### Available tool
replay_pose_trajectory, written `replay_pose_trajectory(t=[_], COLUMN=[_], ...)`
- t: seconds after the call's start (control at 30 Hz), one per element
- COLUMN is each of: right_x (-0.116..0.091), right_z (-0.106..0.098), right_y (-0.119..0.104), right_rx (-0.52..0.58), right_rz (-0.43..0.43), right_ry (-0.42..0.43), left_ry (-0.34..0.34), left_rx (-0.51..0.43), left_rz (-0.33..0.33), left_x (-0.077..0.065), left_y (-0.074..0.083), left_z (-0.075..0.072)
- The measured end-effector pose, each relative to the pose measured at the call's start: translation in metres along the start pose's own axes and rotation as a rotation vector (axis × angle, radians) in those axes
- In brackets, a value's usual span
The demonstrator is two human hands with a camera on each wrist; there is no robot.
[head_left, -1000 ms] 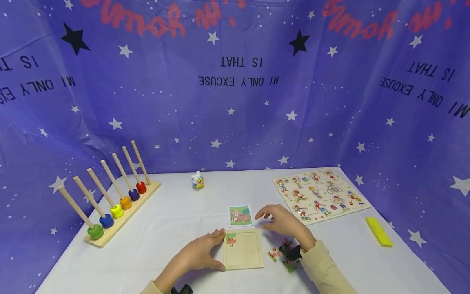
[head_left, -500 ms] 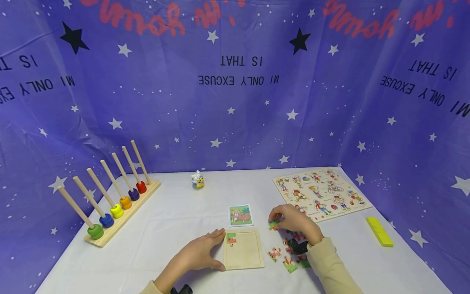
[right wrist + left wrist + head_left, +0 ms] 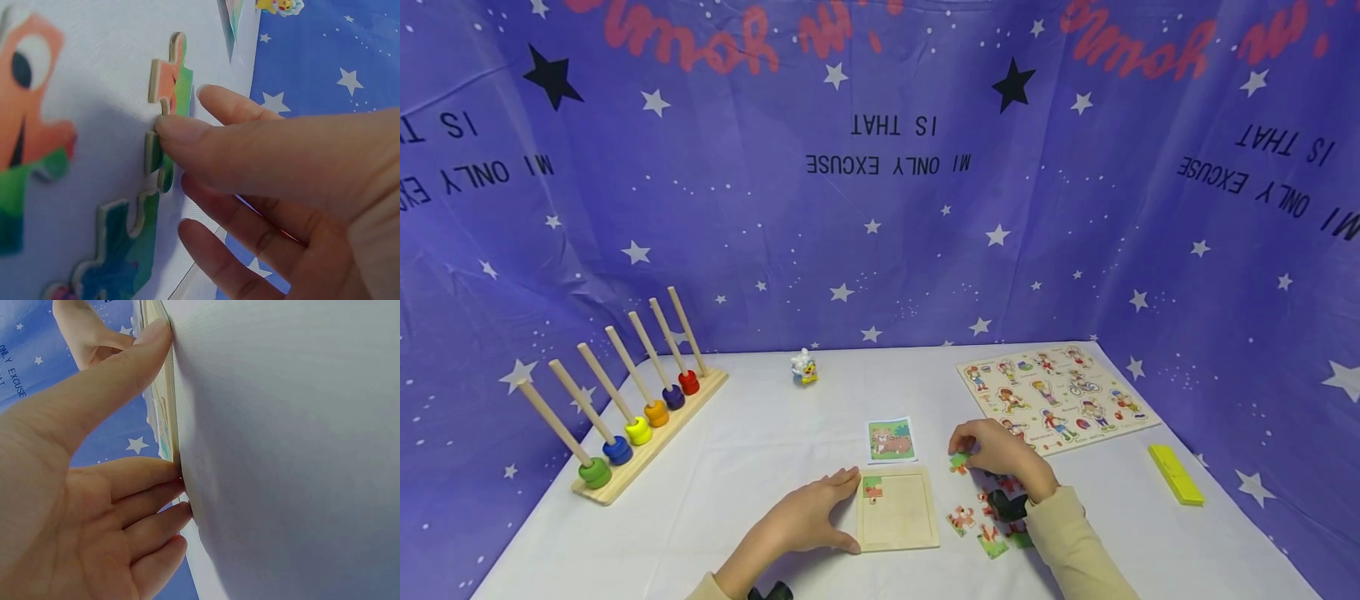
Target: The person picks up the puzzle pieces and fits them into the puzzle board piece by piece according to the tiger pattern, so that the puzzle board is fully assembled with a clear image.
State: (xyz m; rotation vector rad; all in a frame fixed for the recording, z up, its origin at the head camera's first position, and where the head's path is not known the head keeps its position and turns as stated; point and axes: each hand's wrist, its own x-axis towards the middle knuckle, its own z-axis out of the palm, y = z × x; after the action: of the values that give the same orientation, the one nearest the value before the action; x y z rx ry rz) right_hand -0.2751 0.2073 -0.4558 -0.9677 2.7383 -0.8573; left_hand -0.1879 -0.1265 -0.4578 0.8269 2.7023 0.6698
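Observation:
My left hand (image 3: 811, 512) rests against the left side of a square wooden puzzle tray (image 3: 935, 521), fingers at the upper corner and thumb at the lower one. In the left wrist view, the thumb and straight fingers touch the tray's edge (image 3: 169, 394). One green and orange puzzle piece (image 3: 872, 489) lies in the tray's upper left corner. To the right, my right hand (image 3: 996, 447) pinches another green and orange puzzle piece (image 3: 181, 87) between thumb and forefinger, low over the cloth. Several loose pieces (image 3: 992, 543) lie below this hand, partly hidden by the wrist.
A picture card (image 3: 891, 440) lies just behind the tray. Pegs with coloured rings (image 3: 640, 432) stand at left, and a small toy figure (image 3: 804, 367) at the back. A large picture board (image 3: 1060, 400) and a yellow block (image 3: 1175, 473) are at right.
My right hand has moved right, from beside the picture card to a puzzle piece, which it now pinches. More loose pieces have come into view. The left hand has stayed still on the tray.

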Motion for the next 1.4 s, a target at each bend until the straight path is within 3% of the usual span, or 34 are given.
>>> replay_pose_trajectory(t=[1.07,1.4], right_x=[-0.0042,-0.0083], right_z=[-0.0022,-0.0088], right_y=[0.0059,0.0074], right_rx=[-0.008,0.068], right_rz=[0.001,-0.012], right_ry=[-0.014,0.006], left_ry=[0.009,0.014], left_rx=[0.009,0.019], left_rz=[0.003,0.003], left_x=[-0.0005,-0.0008], left_y=[0.0008,0.0020], left_z=[0.0009,0.0001])
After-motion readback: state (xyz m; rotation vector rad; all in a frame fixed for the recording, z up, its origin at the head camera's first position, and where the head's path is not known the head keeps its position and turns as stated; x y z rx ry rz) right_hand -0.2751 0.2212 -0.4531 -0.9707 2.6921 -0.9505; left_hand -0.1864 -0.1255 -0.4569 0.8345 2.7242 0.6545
